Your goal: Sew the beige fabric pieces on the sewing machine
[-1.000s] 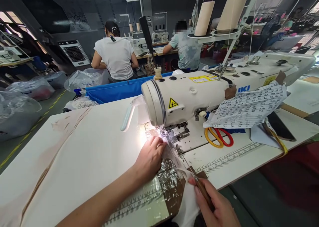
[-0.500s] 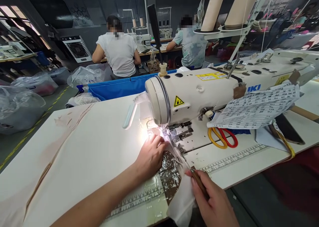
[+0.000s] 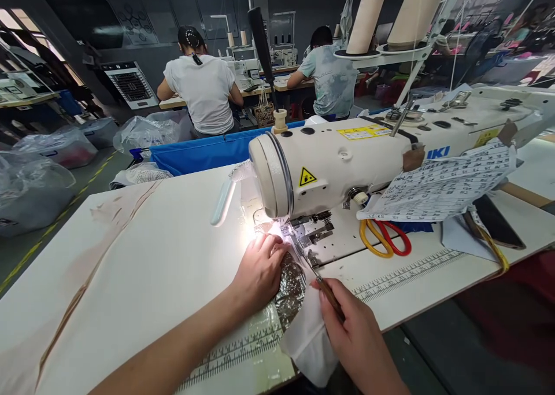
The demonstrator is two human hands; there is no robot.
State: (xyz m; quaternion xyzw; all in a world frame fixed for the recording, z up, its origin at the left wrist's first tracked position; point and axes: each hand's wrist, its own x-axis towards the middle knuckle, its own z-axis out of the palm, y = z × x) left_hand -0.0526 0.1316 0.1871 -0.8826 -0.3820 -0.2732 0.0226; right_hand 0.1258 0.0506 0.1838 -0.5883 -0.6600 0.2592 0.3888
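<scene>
My left hand [image 3: 259, 270] bears down on pale thin fabric at the lit needle area of a sewing machine [image 3: 321, 166], its fingers bent and pressed together. My right hand [image 3: 353, 325] is closed around the wooden handle of an awl [image 3: 332, 296]. The awl's thin metal shaft points up and left toward the presser foot; its tip is lost in the glare. White fabric [image 3: 310, 343] runs from the needle area down past my right fingers and hangs over the table's front edge. Shiny clear tape over a brown patch [image 3: 290, 288] lies between my hands.
Yellow-and-red-handled scissors [image 3: 385, 239] lie right of the needle. A handwritten sheet [image 3: 437, 187] hangs off the machine, near a dark phone [image 3: 498, 224]. Sheer fabric with a brown edge [image 3: 82, 291] lies on the left. Two people sit at machines beyond a blue cloth [image 3: 203, 152].
My right hand and the awl have moved up and left, closer to the needle. The white fabric has shifted slightly left with them. My left hand stays pressed near the needle.
</scene>
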